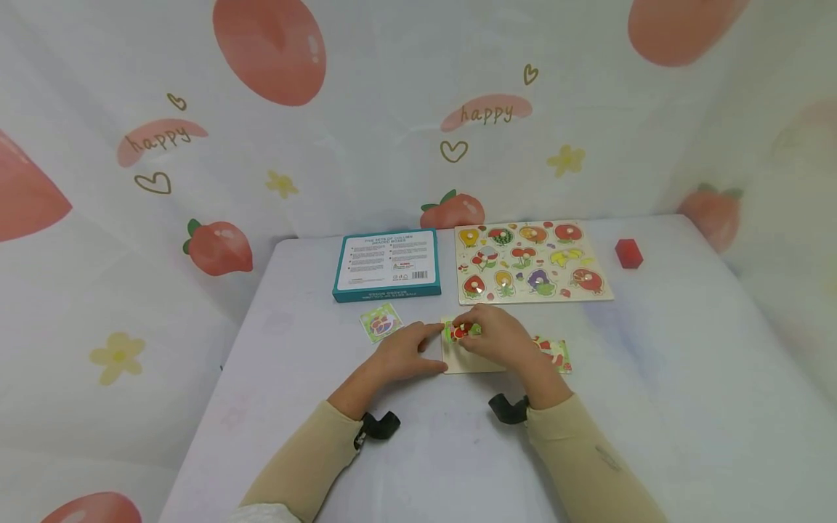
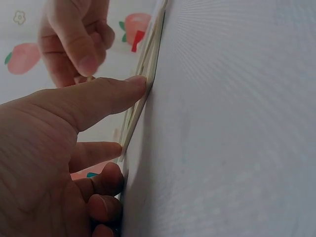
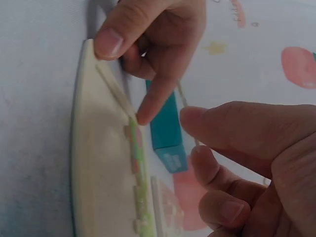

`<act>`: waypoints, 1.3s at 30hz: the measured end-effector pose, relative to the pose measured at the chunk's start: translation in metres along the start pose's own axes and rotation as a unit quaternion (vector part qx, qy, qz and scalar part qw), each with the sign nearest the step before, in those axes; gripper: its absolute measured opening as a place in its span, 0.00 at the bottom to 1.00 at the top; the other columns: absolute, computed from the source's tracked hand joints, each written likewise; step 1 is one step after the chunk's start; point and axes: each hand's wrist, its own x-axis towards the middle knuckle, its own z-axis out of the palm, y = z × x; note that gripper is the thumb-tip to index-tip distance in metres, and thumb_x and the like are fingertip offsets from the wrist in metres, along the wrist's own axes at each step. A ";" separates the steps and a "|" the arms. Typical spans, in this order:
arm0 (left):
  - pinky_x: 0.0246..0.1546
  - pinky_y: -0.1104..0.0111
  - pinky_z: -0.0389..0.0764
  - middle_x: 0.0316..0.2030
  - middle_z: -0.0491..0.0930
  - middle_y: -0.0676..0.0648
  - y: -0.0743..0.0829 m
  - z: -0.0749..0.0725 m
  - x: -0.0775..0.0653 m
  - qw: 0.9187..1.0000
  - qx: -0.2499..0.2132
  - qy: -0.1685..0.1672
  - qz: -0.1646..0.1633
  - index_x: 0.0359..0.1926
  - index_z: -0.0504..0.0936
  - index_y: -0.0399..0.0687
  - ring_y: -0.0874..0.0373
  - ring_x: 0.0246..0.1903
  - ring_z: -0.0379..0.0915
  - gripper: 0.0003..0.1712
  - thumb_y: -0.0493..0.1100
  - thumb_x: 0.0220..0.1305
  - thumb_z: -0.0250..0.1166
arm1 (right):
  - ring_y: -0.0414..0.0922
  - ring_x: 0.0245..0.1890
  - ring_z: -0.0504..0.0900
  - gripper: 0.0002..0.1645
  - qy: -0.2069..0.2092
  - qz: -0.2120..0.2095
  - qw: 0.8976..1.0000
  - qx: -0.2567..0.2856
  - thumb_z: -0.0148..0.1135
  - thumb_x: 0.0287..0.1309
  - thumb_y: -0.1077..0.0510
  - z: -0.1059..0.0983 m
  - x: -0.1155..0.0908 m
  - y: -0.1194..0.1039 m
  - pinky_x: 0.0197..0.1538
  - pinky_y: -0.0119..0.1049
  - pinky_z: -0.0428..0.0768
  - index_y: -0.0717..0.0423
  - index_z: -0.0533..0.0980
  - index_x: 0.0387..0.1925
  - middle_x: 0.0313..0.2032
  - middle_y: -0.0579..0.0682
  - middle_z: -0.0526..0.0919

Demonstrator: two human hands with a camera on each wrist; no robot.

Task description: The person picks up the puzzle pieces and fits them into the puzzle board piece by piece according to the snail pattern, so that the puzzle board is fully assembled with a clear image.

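Note:
A small pale wooden board (image 1: 474, 365) lies on the table in front of me. My left hand (image 1: 402, 354) touches its left side, thumb at the near corner and straight forefinger at the far corner; the other fingers curl loosely. Above the board, my right hand (image 1: 502, 340) pinches a thin flat piece (image 3: 183, 94) between thumb and forefinger, seen nearly edge-on in the right wrist view. Red-and-green printed puzzle pieces (image 3: 139, 173) run along the board's far side. Partly hidden by the right hand, more red-and-white printed pieces (image 1: 560, 357) lie to its right.
A square fruit picture (image 1: 381, 322) lies left of the board. Behind stand a flat teal-edged box (image 1: 387, 265) and a fruit peg puzzle (image 1: 532, 261). Farther right is a red block (image 1: 629, 253). A printed cloth backdrop (image 1: 366, 145) rises behind the table.

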 end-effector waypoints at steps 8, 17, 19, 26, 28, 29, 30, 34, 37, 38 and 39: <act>0.31 0.66 0.64 0.33 0.70 0.51 0.000 -0.001 -0.001 1.000 -0.008 0.001 -0.002 0.74 0.71 0.55 0.59 0.34 0.65 0.45 0.59 0.58 0.75 | 0.46 0.43 0.76 0.18 -0.025 0.032 0.999 -0.028 0.74 0.58 0.56 0.011 0.006 0.006 0.51 0.45 0.77 0.49 0.87 0.51 0.42 0.45 0.80; 0.30 0.67 0.63 0.33 0.70 0.51 0.002 0.000 -0.001 1.000 -0.007 0.003 -0.004 0.74 0.71 0.55 0.59 0.33 0.65 0.45 0.59 0.58 0.75 | 0.45 0.42 0.80 0.13 -0.027 0.032 0.998 -0.047 0.74 0.58 0.58 0.019 0.009 0.010 0.52 0.45 0.79 0.52 0.89 0.46 0.42 0.45 0.85; 0.31 0.67 0.64 0.33 0.70 0.51 0.002 0.000 -0.001 1.000 -0.006 0.003 -0.005 0.74 0.71 0.55 0.59 0.33 0.65 0.45 0.59 0.58 0.75 | 0.43 0.40 0.80 0.09 -0.020 0.026 0.998 -0.055 0.74 0.58 0.57 0.021 0.009 0.009 0.48 0.42 0.79 0.52 0.91 0.41 0.39 0.44 0.85; 0.30 0.67 0.63 0.33 0.70 0.51 0.000 0.001 0.001 1.000 -0.004 0.005 -0.005 0.74 0.71 0.55 0.59 0.32 0.65 0.45 0.59 0.58 0.75 | 0.40 0.33 0.76 0.05 -0.004 -0.003 0.995 -0.101 0.76 0.58 0.56 0.023 0.007 0.005 0.37 0.36 0.75 0.52 0.92 0.36 0.35 0.41 0.81; 0.30 0.67 0.63 0.33 0.70 0.51 0.001 0.000 0.001 1.000 -0.004 0.004 -0.005 0.74 0.71 0.55 0.60 0.32 0.64 0.45 0.59 0.58 0.75 | 0.39 0.32 0.75 0.07 -0.007 -0.007 0.993 -0.114 0.76 0.59 0.55 0.023 0.006 0.004 0.36 0.35 0.75 0.51 0.91 0.38 0.36 0.41 0.80; 0.29 0.67 0.62 0.33 0.70 0.51 0.001 0.000 0.000 1.000 -0.004 0.004 -0.005 0.74 0.71 0.55 0.60 0.32 0.64 0.45 0.59 0.58 0.75 | 0.39 0.32 0.75 0.07 -0.008 -0.012 0.992 -0.124 0.76 0.59 0.55 0.023 0.005 0.004 0.36 0.34 0.74 0.51 0.91 0.39 0.36 0.41 0.79; 0.29 0.67 0.62 0.32 0.69 0.51 0.001 -0.001 0.000 1.000 -0.005 0.004 -0.005 0.74 0.71 0.55 0.60 0.32 0.64 0.45 0.59 0.58 0.75 | 0.39 0.31 0.74 0.08 -0.008 -0.018 0.990 -0.137 0.75 0.60 0.54 0.023 0.004 0.003 0.35 0.34 0.74 0.50 0.91 0.41 0.36 0.42 0.79; 0.29 0.67 0.62 0.32 0.69 0.50 0.001 0.000 0.000 1.000 -0.004 0.005 -0.005 0.74 0.71 0.55 0.59 0.32 0.64 0.45 0.59 0.58 0.75 | 0.40 0.29 0.74 0.09 0.003 -0.047 0.974 -0.221 0.73 0.63 0.53 0.026 -0.003 -0.004 0.33 0.36 0.77 0.48 0.91 0.44 0.36 0.43 0.77; 0.30 0.67 0.62 0.32 0.69 0.51 0.000 0.001 0.001 1.000 -0.005 0.007 -0.005 0.74 0.71 0.55 0.60 0.32 0.64 0.45 0.59 0.58 0.75 | 0.42 0.29 0.75 0.11 0.001 -0.056 0.956 -0.289 0.69 0.66 0.51 0.033 -0.009 -0.012 0.34 0.39 0.81 0.50 0.89 0.46 0.38 0.45 0.75; 0.29 0.67 0.62 0.32 0.69 0.50 0.000 0.001 0.001 1.000 -0.007 0.008 -0.004 0.74 0.71 0.55 0.59 0.31 0.64 0.45 0.60 0.58 0.75 | 0.44 0.29 0.76 0.13 0.000 -0.056 0.950 -0.307 0.69 0.67 0.50 0.035 -0.012 -0.015 0.34 0.40 0.82 0.52 0.88 0.47 0.39 0.46 0.75; 0.29 0.67 0.62 0.31 0.68 0.51 -0.001 0.001 0.001 1.000 -0.009 0.009 -0.004 0.74 0.71 0.55 0.59 0.31 0.63 0.46 0.61 0.58 0.75 | 0.44 0.29 0.77 0.16 -0.005 -0.054 0.945 -0.324 0.68 0.68 0.49 0.038 -0.014 -0.018 0.34 0.41 0.82 0.54 0.87 0.49 0.41 0.47 0.75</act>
